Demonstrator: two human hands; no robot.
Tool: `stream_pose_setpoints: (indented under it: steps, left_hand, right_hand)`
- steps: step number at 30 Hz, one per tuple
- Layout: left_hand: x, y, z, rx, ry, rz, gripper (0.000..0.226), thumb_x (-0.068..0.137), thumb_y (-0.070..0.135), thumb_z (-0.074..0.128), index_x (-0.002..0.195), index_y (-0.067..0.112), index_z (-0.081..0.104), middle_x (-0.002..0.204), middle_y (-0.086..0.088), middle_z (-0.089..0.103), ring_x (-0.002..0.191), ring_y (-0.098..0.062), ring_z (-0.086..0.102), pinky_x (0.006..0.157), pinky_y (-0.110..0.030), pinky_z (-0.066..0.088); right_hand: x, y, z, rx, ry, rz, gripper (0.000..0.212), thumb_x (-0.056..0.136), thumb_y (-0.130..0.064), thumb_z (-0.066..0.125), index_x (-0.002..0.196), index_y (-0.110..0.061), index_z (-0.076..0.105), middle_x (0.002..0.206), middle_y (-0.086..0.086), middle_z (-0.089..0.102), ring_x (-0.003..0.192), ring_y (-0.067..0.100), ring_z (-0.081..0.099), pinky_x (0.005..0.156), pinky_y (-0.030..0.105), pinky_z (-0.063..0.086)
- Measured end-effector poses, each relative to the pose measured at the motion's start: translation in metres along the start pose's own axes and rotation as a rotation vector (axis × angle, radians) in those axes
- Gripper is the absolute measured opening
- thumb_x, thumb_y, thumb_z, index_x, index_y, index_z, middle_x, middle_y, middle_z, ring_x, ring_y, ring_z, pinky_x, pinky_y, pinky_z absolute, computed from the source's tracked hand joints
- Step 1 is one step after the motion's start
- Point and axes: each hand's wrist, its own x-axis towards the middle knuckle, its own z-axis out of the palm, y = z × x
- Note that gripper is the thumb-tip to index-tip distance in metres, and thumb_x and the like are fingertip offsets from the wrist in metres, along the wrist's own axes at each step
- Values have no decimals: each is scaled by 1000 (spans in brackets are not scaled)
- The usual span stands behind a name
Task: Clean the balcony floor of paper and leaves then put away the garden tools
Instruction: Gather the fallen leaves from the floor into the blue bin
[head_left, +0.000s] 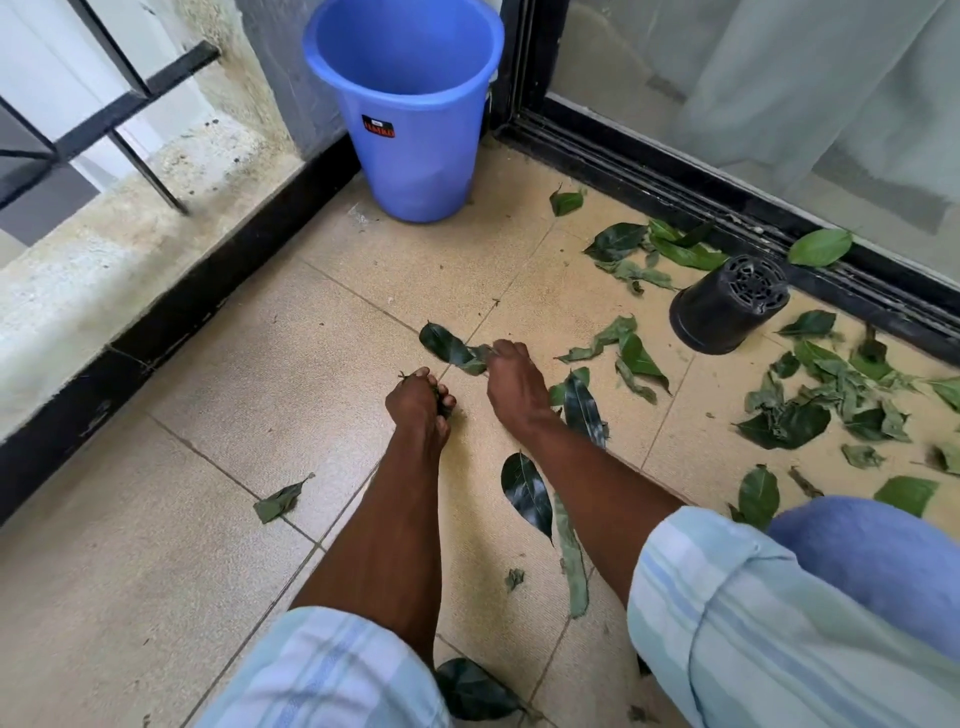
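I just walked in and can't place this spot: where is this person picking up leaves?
It looks like a small home balcony. A black metal railing stands on a low weathered ledge, a sliding glass door with a curtain behind it runs along the other side, and a blue bucket stands in the corner of the tiled floor.

One label shows: a small black sticker (377, 126) on the front wall of the blue bucket (415, 171) standing in the corner of the balcony. It carries a single word in red capital letters that looks like "HAIKO", though the letters are too blurred to read with certainty. Above the word is a tiny pale mark that cannot be made out. Nothing else in view carries writing or numbers.
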Motion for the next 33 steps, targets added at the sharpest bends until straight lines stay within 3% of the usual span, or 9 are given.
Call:
stream_pose_setpoints:
  steps: [5, 8, 13, 16, 18, 20, 23, 27, 33]
  left_hand:
    - [-3, -5, -6, 77, -10, 16, 6, 97, 13, 52, 94, 11, 58, 61, -2, 46, 39, -9, 38, 35, -17, 27]
    - [-7, -6, -9, 161, -47, 79, 27, 92, 36, 65, 91, 9, 60, 58, -2, 43, 37, -8, 38, 36, -18, 31]
    - [-22, 1, -10, 182, -214, 95, 66, 77, 71, 62, 100, 9, 68, 68, -6, 63, 55, -14, 57, 50, -25, 45]
    - [-24, 10, -16, 69, -190, 115, 43, 90, 49, 61, 91, 7, 67, 79, -10, 68, 62, -18, 62, 52, -26, 47]
    - [-24, 16, -24, 43, -94, 134, 20, 96, 28, 58, 89, 11, 64, 69, -7, 59, 49, -15, 49, 42, -22, 38]
    - [-23, 20, -37, -8, 5, 138, 15, 98, 14, 49, 99, 12, 64, 61, -3, 48, 43, -11, 39, 38, -20, 31]
    - [-20, 24, -53, -72, 33, 143, 23, 100, 4, 37, 106, 6, 58, 54, 0, 36, 35, -7, 33, 35, -16, 24]
    - [-17, 23, -72, -70, 26, 138, 28, 98, -3, 30, 110, 4, 55, 65, -2, 36, 46, -9, 33, 36, -18, 22]
    - [-26, 13, -83, -75, -24, 75, 23, 99, -5, 31, 101, 5, 52, 75, -11, 54, 49, -14, 56, 39, -20, 45]
  right_hand:
    - [-10, 7, -3, 84, 61, 230, 19, 93, -2, 57, 110, -5, 65, 99, 9, 65, 82, 16, 59, 61, 19, 39]
    - [-2, -7, -22, 671, 100, 535, 16, 83, 0, 70, 97, -8, 66, 85, 7, 69, 69, 16, 63, 51, 21, 45]
    - [-1, -55, -48, 1040, -141, 482, 8, 77, -3, 75, 80, -8, 70, 80, 7, 71, 67, 18, 67, 60, 29, 57]
    - [-4, -72, -56, 1054, -448, 375, 10, 87, -2, 60, 83, -6, 69, 69, 7, 65, 55, 15, 58, 48, 24, 46]
    - [1, -68, -59, 1047, -640, 264, 10, 88, -5, 63, 92, -7, 71, 82, 7, 70, 68, 16, 64, 59, 22, 50]
    - [10, -61, -59, 1063, -621, 227, 15, 88, -7, 65, 101, -7, 72, 99, 7, 73, 88, 18, 69, 76, 26, 56]
    - [27, -54, -46, 693, -250, 205, 40, 88, 5, 54, 124, -9, 63, 130, 9, 60, 116, 21, 57, 90, 23, 46]
    - [33, -43, -20, 88, -394, -215, 71, 85, 9, 49, 149, -10, 26, 159, 8, 16, 142, 29, 20, 108, 38, 34]
    - [-9, -46, 4, -242, -163, -318, 40, 91, 3, 49, 131, 0, 49, 133, 15, 46, 117, 26, 46, 88, 31, 47]
